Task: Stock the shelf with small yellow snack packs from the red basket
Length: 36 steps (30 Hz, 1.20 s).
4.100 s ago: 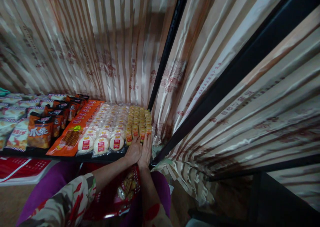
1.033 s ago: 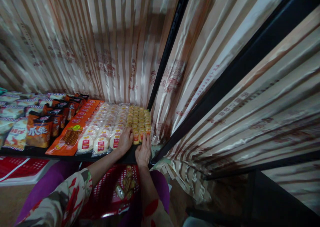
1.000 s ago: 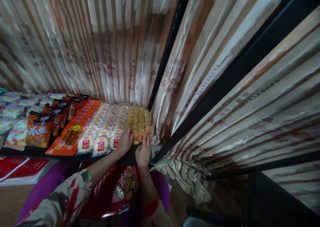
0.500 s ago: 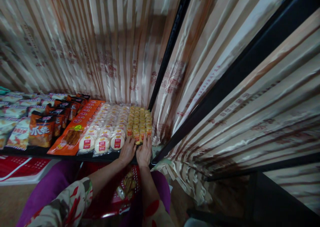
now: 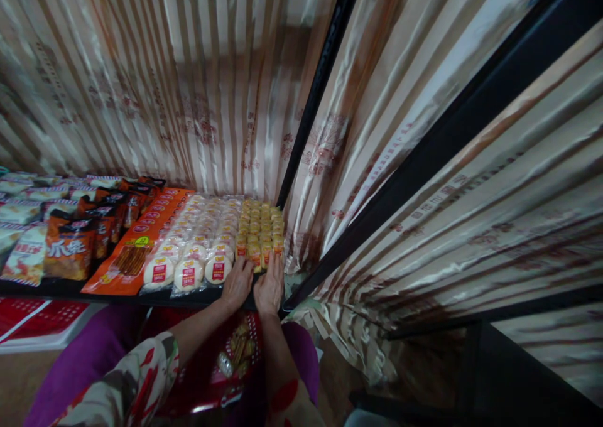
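Small gold-wrapped snack packets [image 5: 260, 223] stand in tight rows at the right end of a black shelf [image 5: 198, 297]. My left hand [image 5: 238, 282] touches the left front of the block, fingers stretched forward and slightly bent. Against the right front packets lie the extended fingers of my right hand [image 5: 269, 290]. Neither hand is wrapped round a packet. Left of the gold block are rows of round white crackers [image 5: 189, 274] in clear wrappers with red labels. Between my forearms, lower down, a red basket [image 5: 188, 386] holds loose gold packets [image 5: 241, 345].
An orange flat snack pack [image 5: 129, 251], orange-black bags [image 5: 70, 251] and white bags [image 5: 28, 251] line the shelf leftward. Striped curtains [image 5: 211, 100] hang behind and to the right. Black frame bars [image 5: 320, 94] slant beside the shelf. Another red basket [image 5: 28, 317] is at lower left.
The view has shifted slightly, so the shelf goods appear a little further left. Both hands stay at the front of the gold packets, with little visible movement.
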Motion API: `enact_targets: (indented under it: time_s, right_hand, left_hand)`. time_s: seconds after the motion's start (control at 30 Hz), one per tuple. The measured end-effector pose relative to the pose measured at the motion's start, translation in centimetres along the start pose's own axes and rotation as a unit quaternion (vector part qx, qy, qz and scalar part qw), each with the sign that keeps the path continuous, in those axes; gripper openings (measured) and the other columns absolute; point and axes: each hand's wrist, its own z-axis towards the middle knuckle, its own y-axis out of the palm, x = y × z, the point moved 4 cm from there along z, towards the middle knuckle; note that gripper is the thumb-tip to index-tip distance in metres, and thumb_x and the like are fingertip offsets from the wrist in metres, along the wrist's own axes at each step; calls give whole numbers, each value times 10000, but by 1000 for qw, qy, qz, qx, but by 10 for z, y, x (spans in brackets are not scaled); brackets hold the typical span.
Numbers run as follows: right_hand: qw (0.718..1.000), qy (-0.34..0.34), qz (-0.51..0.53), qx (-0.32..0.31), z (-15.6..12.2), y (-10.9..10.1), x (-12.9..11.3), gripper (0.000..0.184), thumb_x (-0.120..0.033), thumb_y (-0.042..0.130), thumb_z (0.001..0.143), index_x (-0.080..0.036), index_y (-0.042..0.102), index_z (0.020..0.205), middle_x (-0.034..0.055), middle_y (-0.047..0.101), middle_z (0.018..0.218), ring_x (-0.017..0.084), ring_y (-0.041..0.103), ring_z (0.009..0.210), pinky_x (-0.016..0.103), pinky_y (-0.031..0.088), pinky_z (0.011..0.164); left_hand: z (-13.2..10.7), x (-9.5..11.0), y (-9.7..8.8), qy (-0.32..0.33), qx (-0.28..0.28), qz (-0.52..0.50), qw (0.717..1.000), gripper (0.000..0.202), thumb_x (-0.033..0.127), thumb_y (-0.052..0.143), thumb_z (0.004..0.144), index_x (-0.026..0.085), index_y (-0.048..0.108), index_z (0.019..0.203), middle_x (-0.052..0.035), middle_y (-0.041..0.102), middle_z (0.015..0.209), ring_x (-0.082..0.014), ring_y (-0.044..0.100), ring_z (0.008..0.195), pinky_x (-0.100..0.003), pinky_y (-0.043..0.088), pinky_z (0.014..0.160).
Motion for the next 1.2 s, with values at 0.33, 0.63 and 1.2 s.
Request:
enact_targets:
  time_s: [0.33, 0.63, 1.2]
  right_hand:
    - [1000, -4, 16, 15, 0, 4, 7, 643, -41, 337, 703, -29, 344, 1345, 156, 359, 1403, 198, 265, 1322, 392, 264, 1078]
    - [1000, 11, 12, 23, -1, 1, 4, 661, -42, 326, 701, -61, 319, 1362, 155, 313, 1431, 213, 245, 1335, 417, 278, 1057]
    - [1000, 9, 5, 12, -1, 6, 7, 636, -63, 327, 708, -39, 352, 1344, 163, 394, 1380, 226, 321, 1292, 415, 285, 1048]
  left_hand:
    - [-3, -3, 4, 24, 4, -11, 1000, 235, 70, 388, 821, 174, 530, 976, -67, 482, 1012, -176, 497, 980, -318, 479, 849]
    - [-5, -3, 2, 29, 4, -23, 999, 263, 87, 374, 831, 164, 547, 1014, -85, 502, 1041, -187, 495, 1012, -322, 463, 872]
    - [-7, -3, 6, 28, -22, -33, 999, 317, 128, 377, 863, 182, 550, 1123, -79, 503, 1162, -187, 453, 1114, -344, 394, 973]
